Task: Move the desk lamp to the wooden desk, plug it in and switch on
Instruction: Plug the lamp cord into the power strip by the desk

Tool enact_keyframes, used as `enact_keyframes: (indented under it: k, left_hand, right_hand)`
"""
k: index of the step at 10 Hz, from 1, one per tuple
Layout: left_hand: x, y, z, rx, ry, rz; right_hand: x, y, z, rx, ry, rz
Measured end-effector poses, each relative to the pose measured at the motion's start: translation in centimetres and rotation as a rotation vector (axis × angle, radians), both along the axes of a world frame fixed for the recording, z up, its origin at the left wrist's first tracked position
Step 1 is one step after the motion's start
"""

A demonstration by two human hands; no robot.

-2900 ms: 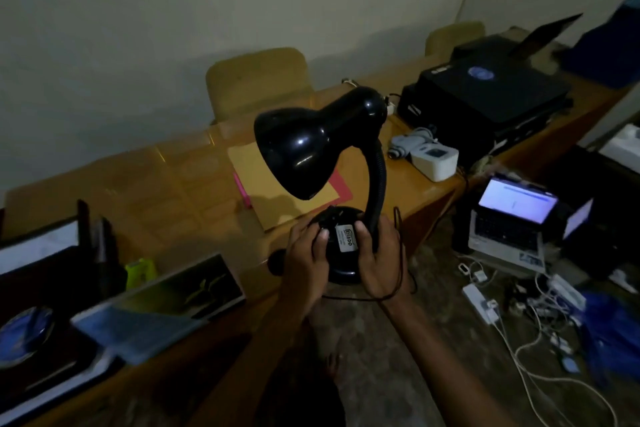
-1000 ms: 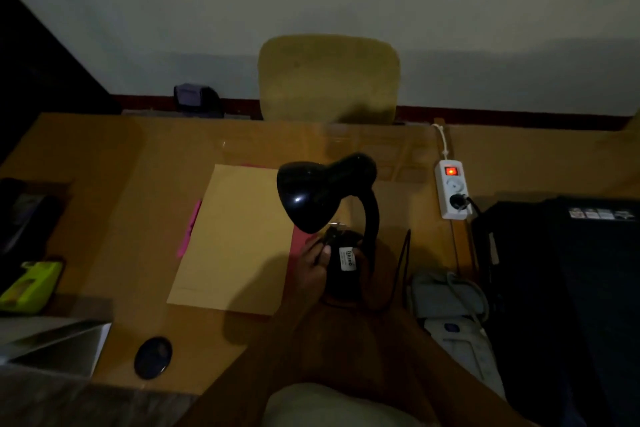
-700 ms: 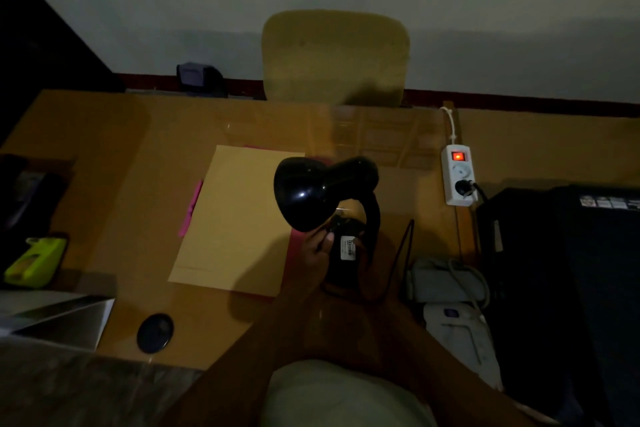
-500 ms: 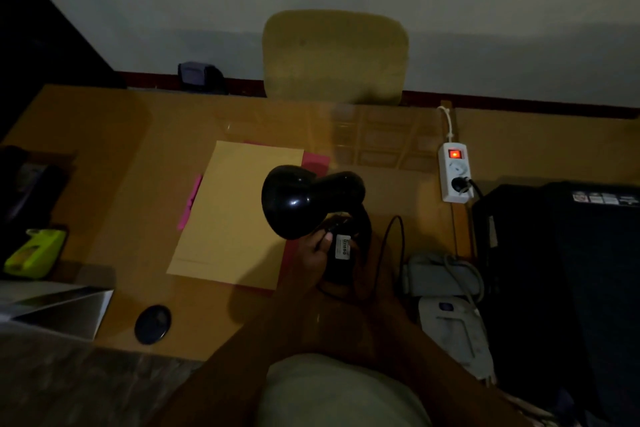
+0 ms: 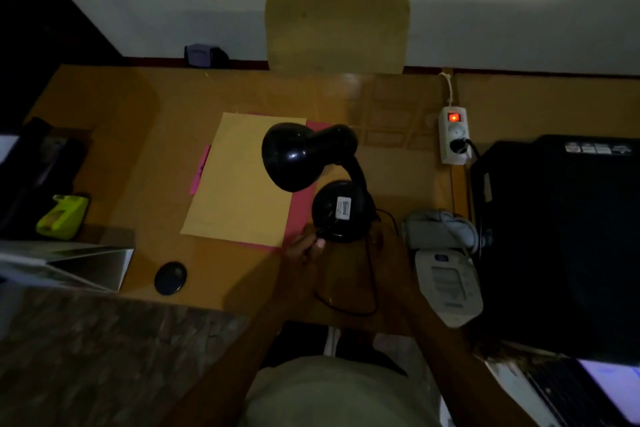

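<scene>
Desk lamp [image 5: 343, 215] upright on wooden desk [image 5: 145, 163], shade facing left, left hand [image 5: 304, 250] fingers pinching its cord, right hand's grip unclear

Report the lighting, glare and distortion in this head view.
Head view: very dim, the hands nearly lost in shadow; brightest spots are the power strip switch glowing red and a small highlight on the desk lamp shade; the glossy wooden desk mirrors the chair; wide-angle bending at the edges.

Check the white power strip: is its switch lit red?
Yes, the power strip on the wooden desk shows a glowing red switch at its far end.
</scene>
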State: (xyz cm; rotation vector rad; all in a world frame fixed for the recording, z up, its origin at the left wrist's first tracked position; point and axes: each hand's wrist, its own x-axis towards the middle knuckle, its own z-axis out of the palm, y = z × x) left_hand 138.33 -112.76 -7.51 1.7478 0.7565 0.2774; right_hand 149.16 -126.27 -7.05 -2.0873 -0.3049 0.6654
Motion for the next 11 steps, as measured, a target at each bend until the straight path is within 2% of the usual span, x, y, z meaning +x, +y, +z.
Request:
enact_keyframes:
  k: [2, 3, 5, 6, 7, 8, 10, 11]
  left_hand:
    - [-3.4, -1.7, 3.4, -0.068, 0.001, -0.004]
    - [-3.5, -1.9, 4.8, -0.107, -0.012, 0.029]
    - [-2.7, -1.7, 8.8, -0.089, -0.16, -0.015]
    - [-1.4, -2.2, 11.1, -0.047, -0.227, -0.041]
    - [-0.2, -3.0, 12.6, -0.045, -0.317, -0.014]
    - [1.1, -3.8, 13.2, -0.028, -0.331, 0.001]
    - [4.9, -4.7, 15.2, 0.036, -0.399, 0.06]
    - [7.4, -4.5, 15.1, 0.066, -0.335, -0.013]
  right_hand:
    - [-2.1, -2.8, 1.6, 0.089, 0.138, -0.301]
    - [-1.6, -3.3, 4.3, 0.032, -0.048, -0.447]
    - [-3.2, -2.1, 9.6, 0.176, -0.341, -0.286]
    - [-3.8, -1.1, 12.0, 0.196, -0.226, -0.182]
    - [-3.8, -0.7, 13.6, 0.322, -0.015, -0.172]
    - [-3.1, -0.5, 15.4, 0.4, 0.036, -0.205]
    - [2.5, 0.2, 18.5, 0.416, 0.035, -0.169]
    - [6.0, 0.1, 19.7, 0.395, -0.001, -0.192]
